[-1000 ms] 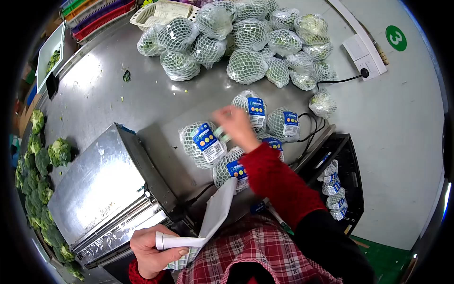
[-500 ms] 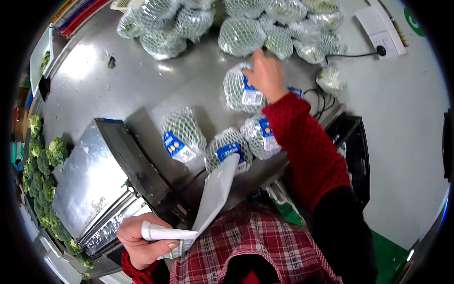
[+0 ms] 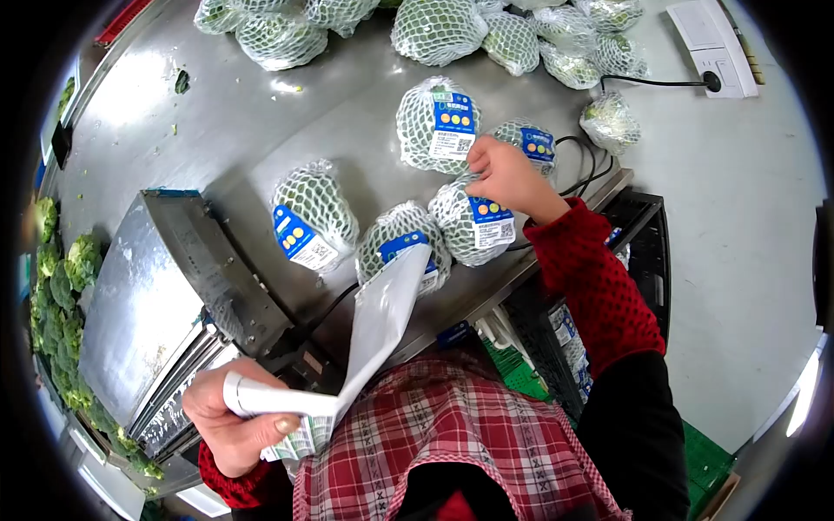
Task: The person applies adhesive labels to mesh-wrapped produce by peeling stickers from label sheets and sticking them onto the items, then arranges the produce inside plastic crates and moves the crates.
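My left hand (image 3: 234,421) is closed around a folded strip of labels on white backing paper (image 3: 382,308), whose free end hangs over a netted broccoli pack (image 3: 395,227). My right hand (image 3: 517,181) is above another netted pack with a blue-and-white label (image 3: 473,243), its fingers curled together; whatever is between the fingertips is hidden. Just beyond it lies a labelled pack (image 3: 417,130), and a smaller labelled one (image 3: 512,135) sits partly behind the hand. To the left rests one more labelled pack (image 3: 317,204), tilted on its side.
Several netted packs (image 3: 439,30) crowd the far side of the steel table (image 3: 234,122). A metal wrapping machine (image 3: 148,304) stands at left, beside loose broccoli heads (image 3: 65,304). A power strip (image 3: 717,52) with a black cable lies at upper right. A black crate (image 3: 647,260) is below the table edge.
My right hand has moved down toward me, from the far labelled pack to the nearer one. My left hand keeps the label strip. The whole view has shifted slightly.
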`<action>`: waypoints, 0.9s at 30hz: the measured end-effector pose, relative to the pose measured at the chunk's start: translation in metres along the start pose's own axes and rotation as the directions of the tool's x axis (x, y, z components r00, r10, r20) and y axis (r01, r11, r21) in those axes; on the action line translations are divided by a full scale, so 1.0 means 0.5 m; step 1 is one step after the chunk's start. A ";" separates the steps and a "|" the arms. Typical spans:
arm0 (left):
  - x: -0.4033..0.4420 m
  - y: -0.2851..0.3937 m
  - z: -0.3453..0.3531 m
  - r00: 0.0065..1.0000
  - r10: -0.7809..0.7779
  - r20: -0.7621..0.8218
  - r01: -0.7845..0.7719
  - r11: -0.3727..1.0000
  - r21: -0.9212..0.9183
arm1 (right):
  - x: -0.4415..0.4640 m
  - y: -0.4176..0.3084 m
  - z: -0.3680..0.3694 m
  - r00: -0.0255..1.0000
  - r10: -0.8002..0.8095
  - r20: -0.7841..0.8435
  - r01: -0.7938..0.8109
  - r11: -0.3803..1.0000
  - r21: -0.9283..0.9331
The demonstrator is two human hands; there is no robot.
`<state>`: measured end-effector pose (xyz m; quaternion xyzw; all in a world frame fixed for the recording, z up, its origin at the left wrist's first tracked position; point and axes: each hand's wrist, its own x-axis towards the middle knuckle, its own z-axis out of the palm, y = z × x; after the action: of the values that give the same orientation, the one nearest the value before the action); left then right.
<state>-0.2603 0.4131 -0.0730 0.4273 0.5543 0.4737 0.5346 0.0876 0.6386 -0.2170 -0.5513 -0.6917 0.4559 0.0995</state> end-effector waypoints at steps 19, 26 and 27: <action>-0.058 -0.007 -0.135 0.811 -0.067 -0.581 -0.040 0.985 -0.169 | -0.158 -0.266 0.154 0.881 -0.340 0.329 -0.055 0.617 0.785; -0.060 -0.055 -0.172 0.737 0.093 -0.669 -0.052 0.995 0.082 | -0.212 -0.283 0.155 0.918 -0.292 0.268 -0.027 0.628 0.778; -0.064 -0.061 -0.183 0.741 0.089 -0.665 -0.047 0.996 0.080 | -0.213 -0.275 0.149 0.913 -0.297 0.279 -0.009 0.668 0.744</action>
<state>-0.3484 0.3701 -0.0987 0.2647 0.7065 0.5980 0.2705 -0.0127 0.5120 -0.1185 -0.3091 -0.4992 0.7810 0.2127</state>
